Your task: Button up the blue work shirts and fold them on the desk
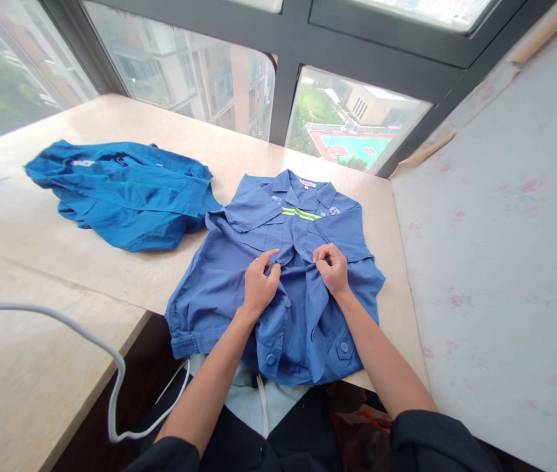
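Observation:
A blue work jacket point(229, 275) lies spread face up, its collar toward the window and its hem at the near table edge. Yellow-green stripes and white print cross its chest, and the sleeves are folded over the front. My left hand point(262, 280) is closed, pinching the left front edge at mid-chest. Opposite it, my right hand point(331, 267) pinches the right front edge between thumb and fingers. Between my hands the two edges are slightly apart, with the cloth bunched. Buttons show on the lower front and at the hem.
A brighter blue garment point(135, 190) lies crumpled on the stone-like tabletop point(7, 216) to the left. A white cable point(86, 333) loops over the left table edge. Windows point(199, 72) stand behind, and a flower-patterned wall panel point(499, 262) borders the right side.

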A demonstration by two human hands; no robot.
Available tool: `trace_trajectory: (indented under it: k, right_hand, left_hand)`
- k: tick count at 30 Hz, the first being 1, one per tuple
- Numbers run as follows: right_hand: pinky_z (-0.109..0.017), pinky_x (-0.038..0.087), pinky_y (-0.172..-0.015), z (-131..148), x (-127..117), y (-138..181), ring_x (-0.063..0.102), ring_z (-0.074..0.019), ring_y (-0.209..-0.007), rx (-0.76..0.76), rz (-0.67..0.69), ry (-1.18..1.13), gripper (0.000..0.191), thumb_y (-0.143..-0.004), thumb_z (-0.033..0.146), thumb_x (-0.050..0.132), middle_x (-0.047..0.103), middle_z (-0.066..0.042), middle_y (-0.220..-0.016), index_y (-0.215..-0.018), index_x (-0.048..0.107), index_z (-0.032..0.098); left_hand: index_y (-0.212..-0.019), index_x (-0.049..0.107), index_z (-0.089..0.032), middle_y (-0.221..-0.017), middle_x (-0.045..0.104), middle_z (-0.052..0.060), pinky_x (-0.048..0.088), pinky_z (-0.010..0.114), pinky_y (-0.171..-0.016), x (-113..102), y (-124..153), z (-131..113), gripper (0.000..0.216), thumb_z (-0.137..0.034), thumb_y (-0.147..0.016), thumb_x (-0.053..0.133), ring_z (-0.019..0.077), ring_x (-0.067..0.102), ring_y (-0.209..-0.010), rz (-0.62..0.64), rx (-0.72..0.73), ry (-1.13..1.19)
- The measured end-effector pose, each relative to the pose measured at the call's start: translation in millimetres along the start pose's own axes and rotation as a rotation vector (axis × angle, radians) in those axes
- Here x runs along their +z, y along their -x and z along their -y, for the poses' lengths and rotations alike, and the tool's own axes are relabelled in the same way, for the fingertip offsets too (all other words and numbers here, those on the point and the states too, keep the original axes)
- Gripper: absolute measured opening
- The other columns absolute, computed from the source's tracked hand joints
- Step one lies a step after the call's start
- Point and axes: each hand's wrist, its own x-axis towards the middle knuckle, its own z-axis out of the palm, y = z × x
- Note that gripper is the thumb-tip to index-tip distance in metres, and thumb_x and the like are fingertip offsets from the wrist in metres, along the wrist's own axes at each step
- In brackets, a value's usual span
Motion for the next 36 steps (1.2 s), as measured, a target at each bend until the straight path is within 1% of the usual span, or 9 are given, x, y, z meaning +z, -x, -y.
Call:
trace_trajectory:
  k: [4, 9, 12, 15, 19, 24, 29, 33, 36]
  right_hand:
    - [-0.027, 0.04, -0.057, -4.8, -1.8, -2.4, 0.048, -0.0143, -0.056, 0.016, 0.129, 0.115, 0.017, -0.072, 0.011, 0.042, 0.053, 0.002, -0.063, -0.072, 0.055, 0.022]
    - [-0.033, 0.046, -0.076, -3.2, 0.8, -2.2, 0.062, -0.0203, -0.078, -0.096, 0.346, 0.332, 0.027, -0.08, 0.012, 0.042, 0.069, -0.005, -0.082, -0.083, 0.066, 0.021]
    - [-0.032, 0.046, -0.076, 0.0, 3.1, -2.0, 0.061, -0.0204, -0.076, -0.093, 0.359, 0.443, 0.024, -0.085, 0.018, 0.045, 0.068, -0.005, -0.081, -0.096, 0.067, 0.021]
    - [-0.03, 0.043, -0.068, 3.9, 7.0, -3.3, 0.058, -0.0189, -0.064, -0.037, 0.371, 0.584, 0.021, -0.089, 0.03, 0.053, 0.061, 0.0, -0.065, -0.103, 0.066, 0.02]
    - [-0.029, 0.039, -0.063, 7.8, 12.7, -5.9, 0.057, -0.0186, -0.058, 0.049, 0.373, 0.764, 0.024, -0.09, 0.03, 0.055, 0.061, 0.001, -0.062, -0.109, 0.064, 0.02]
    - [-0.03, 0.039, -0.068, 5.2, 10.2, -6.4, 0.063, -0.0205, -0.069, 0.009, 0.369, 0.904, 0.036, -0.094, 0.028, 0.053, 0.07, -0.003, -0.075, -0.127, 0.061, 0.021]
    - [-0.031, 0.039, -0.072, -5.5, 4.3, -6.9, 0.061, -0.0214, -0.081, -0.084, 0.308, 0.892, 0.023, -0.096, 0.028, 0.051, 0.068, -0.006, -0.08, -0.101, 0.073, 0.022]
    - [-0.033, 0.041, -0.075, -8.6, 4.7, -9.5, 0.057, -0.0212, -0.083, -0.101, 0.221, 0.727, 0.019, -0.095, 0.026, 0.051, 0.063, -0.007, -0.084, -0.093, 0.07, 0.022]
    - [-0.034, 0.044, -0.079, -6.3, 5.0, -12.8, 0.056, -0.0209, -0.086, -0.054, 0.226, 0.523, 0.015, -0.093, 0.025, 0.05, 0.059, -0.006, -0.088, -0.088, 0.063, 0.022]
  left_hand:
    - [-0.107, 0.074, -0.021, -0.084, 0.074, 0.002, 0.048, 0.03, -0.081, -2.7, 0.2, -3.5, 0.036, -0.011, -0.08, 0.052, 0.0167, 0.064, -0.076, 0.105, 0.032, -0.205]
    - [-0.104, 0.076, -0.023, -0.094, 0.077, 0.008, 0.048, 0.033, -0.079, -8.6, -7.2, -24.5, 0.028, -0.029, -0.086, 0.056, 0.0241, 0.068, -0.086, 0.316, 0.032, -0.543]
    - [-0.099, 0.076, -0.021, -0.089, 0.074, 0.01, 0.047, 0.034, -0.074, -9.8, -17.3, -40.4, 0.032, -0.043, -0.089, 0.055, 0.0262, 0.066, -0.088, 0.292, 0.02, -0.651]
    - [-0.101, 0.073, -0.019, -0.096, 0.071, 0.011, 0.045, 0.036, -0.08, -4.3, -30.2, -48.5, 0.027, -0.038, -0.089, 0.057, 0.0273, 0.061, -0.098, 0.215, 0.113, -0.72]
    - [-0.103, 0.071, -0.021, -0.107, 0.066, 0.011, 0.042, 0.037, -0.083, 11.9, -48.0, -39.8, 0.021, -0.029, -0.085, 0.062, 0.0276, 0.055, -0.104, 0.267, 0.225, -0.715]
    - [-0.095, 0.074, -0.021, -0.103, 0.066, 0.008, 0.041, 0.036, -0.081, 26.4, -62.0, -17.0, 0.018, -0.024, -0.085, 0.059, 0.0245, 0.054, -0.102, 0.325, 0.273, -0.605]
    - [-0.089, 0.074, -0.021, -0.095, 0.069, 0.007, 0.04, 0.036, -0.078, 27.0, -65.4, -7.6, 0.017, -0.022, -0.085, 0.058, 0.0232, 0.055, -0.096, 0.337, 0.31, -0.534]
    - [-0.088, 0.074, -0.021, -0.093, 0.07, 0.007, 0.039, 0.036, -0.078, 26.0, -68.1, -4.9, 0.017, -0.022, -0.086, 0.057, 0.0224, 0.056, -0.093, 0.35, 0.319, -0.471]
    - [-0.086, 0.074, -0.022, -0.091, 0.069, 0.005, 0.039, 0.035, -0.078, 26.5, -69.6, -5.0, 0.017, -0.021, -0.085, 0.057, 0.0216, 0.057, -0.091, 0.366, 0.322, -0.44]
